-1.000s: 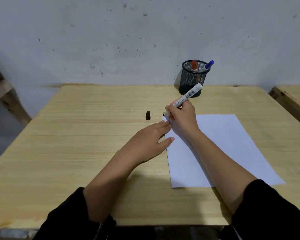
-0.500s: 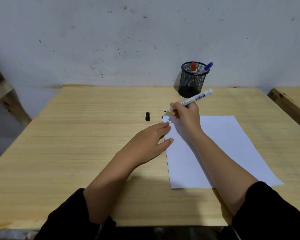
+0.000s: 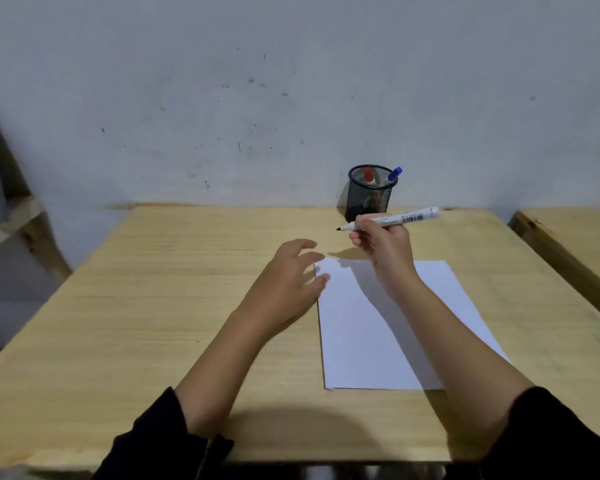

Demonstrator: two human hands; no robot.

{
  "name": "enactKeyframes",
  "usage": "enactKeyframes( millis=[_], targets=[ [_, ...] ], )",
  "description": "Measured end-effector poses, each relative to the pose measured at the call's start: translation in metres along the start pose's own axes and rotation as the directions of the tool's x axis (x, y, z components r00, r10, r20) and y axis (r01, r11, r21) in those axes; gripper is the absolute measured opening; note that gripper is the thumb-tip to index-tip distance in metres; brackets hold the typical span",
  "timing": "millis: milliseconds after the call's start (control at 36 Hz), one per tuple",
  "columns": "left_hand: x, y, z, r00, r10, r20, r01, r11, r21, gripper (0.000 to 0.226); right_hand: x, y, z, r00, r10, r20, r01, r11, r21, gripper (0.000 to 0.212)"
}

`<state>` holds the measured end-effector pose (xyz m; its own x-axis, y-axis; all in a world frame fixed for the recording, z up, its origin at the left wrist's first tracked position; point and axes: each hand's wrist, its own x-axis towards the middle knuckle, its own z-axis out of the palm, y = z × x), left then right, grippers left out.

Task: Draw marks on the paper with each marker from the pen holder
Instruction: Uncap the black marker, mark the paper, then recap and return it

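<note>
The right hand (image 3: 381,244) pinches an uncapped white marker with a black tip (image 3: 395,219), raised beyond the white paper sheet (image 3: 368,327). The left hand (image 3: 288,278) hovers with fingers spread at the sheet's left edge. Just behind the right fingers, a black mesh pen holder (image 3: 371,195) on the wooden surface (image 3: 174,292) contains a red-capped marker (image 3: 369,175) and a blue-capped marker (image 3: 392,175).

Left hand (image 3: 289,275) palm down, fingers spread and loose, nothing in it, forearm stretched forward. Right hand (image 3: 383,242) raised, fingers closed in a pinch grip, wrist bent up. Both sleeves dark, pushed back.
</note>
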<state>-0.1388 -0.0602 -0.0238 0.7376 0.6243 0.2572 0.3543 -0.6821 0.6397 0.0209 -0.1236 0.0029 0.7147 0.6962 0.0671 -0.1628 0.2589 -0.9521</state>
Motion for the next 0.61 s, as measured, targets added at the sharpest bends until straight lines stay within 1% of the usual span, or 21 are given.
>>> enactKeyframes(
  millis=[28, 56, 83, 139, 167, 222, 250, 278, 306, 333, 361, 444, 472, 528, 611],
  targets=[
    [0.002, -0.001, -0.001, 0.997, -0.027, -0.070, 0.027, 1.000, -0.001, 0.039, -0.002, -0.002, -0.002, 1.000, 0.002, -0.003, -0.002, 1.000, 0.011, 0.006],
    [0.005, -0.002, -0.001, 0.993, -0.051, -0.109, 0.054, 0.998, 0.023, 0.040, -0.004, -0.003, -0.003, 1.000, 0.003, -0.003, -0.003, 1.000, 0.022, 0.007],
    [0.008, -0.005, -0.002, 0.990, -0.068, -0.125, 0.076, 0.995, 0.066, 0.040, -0.006, -0.004, -0.005, 1.000, 0.004, -0.003, -0.004, 1.000, 0.031, 0.008],
    [0.016, -0.014, -0.003, 0.987, -0.116, -0.111, 0.131, 0.982, 0.139, 0.036, -0.010, -0.007, -0.008, 1.000, 0.008, -0.001, -0.008, 0.999, 0.051, 0.010],
    [0.019, -0.018, -0.003, 0.984, -0.147, -0.103, 0.162, 0.975, 0.151, 0.032, -0.012, -0.009, -0.009, 1.000, 0.010, -0.001, -0.010, 0.998, 0.064, 0.011],
    [0.022, -0.021, -0.004, 0.972, -0.187, -0.146, 0.206, 0.970, 0.127, 0.023, -0.016, -0.011, -0.012, 1.000, 0.010, 0.005, -0.010, 0.996, 0.085, 0.011],
    [0.023, -0.018, -0.004, 0.960, -0.207, -0.189, 0.222, 0.973, 0.063, 0.020, -0.019, -0.013, -0.014, 1.000, 0.008, 0.009, -0.009, 0.996, 0.092, 0.010],
    [0.022, -0.014, -0.005, 0.941, -0.247, -0.231, 0.239, 0.969, -0.059, 0.016, -0.021, -0.014, -0.015, 1.000, 0.008, 0.011, -0.009, 0.995, 0.097, 0.010],
    [0.021, -0.006, -0.007, 0.915, -0.304, -0.266, 0.243, 0.940, -0.238, 0.012, -0.023, -0.015, -0.016, 1.000, 0.008, 0.013, -0.009, 0.995, 0.102, 0.009],
    [0.020, 0.003, -0.010, 0.888, -0.373, -0.270, 0.236, 0.872, -0.428, 0.010, -0.024, -0.015, -0.017, 1.000, 0.008, 0.015, -0.010, 0.994, 0.111, 0.008],
    [0.020, 0.011, -0.012, 0.873, -0.419, -0.251, 0.212, 0.788, -0.578, 0.009, -0.026, -0.016, -0.018, 1.000, 0.007, 0.019, -0.009, 0.992, 0.124, 0.008],
    [0.023, 0.027, -0.015, 0.892, -0.424, -0.157, 0.162, 0.624, -0.765, 0.009, -0.031, -0.020, -0.016, 0.999, -0.013, 0.037, 0.006, 0.985, 0.174, 0.011],
    [0.023, 0.033, -0.016, 0.901, -0.418, -0.116, 0.149, 0.549, -0.823, 0.008, -0.033, -0.022, -0.015, 0.999, -0.024, 0.042, 0.016, 0.983, 0.185, 0.012],
    [0.022, 0.041, -0.014, 0.918, -0.393, -0.057, 0.126, 0.425, -0.896, 0.007, -0.036, -0.024, -0.014, 0.997, -0.054, 0.050, 0.042, 0.979, 0.202, 0.015],
    [0.020, 0.049, -0.011, 0.935, -0.354, -0.014, 0.114, 0.337, -0.935, 0.008, -0.040, -0.028, -0.013, 0.994, -0.092, 0.059, 0.076, 0.972, 0.223, 0.016]
  ],
)
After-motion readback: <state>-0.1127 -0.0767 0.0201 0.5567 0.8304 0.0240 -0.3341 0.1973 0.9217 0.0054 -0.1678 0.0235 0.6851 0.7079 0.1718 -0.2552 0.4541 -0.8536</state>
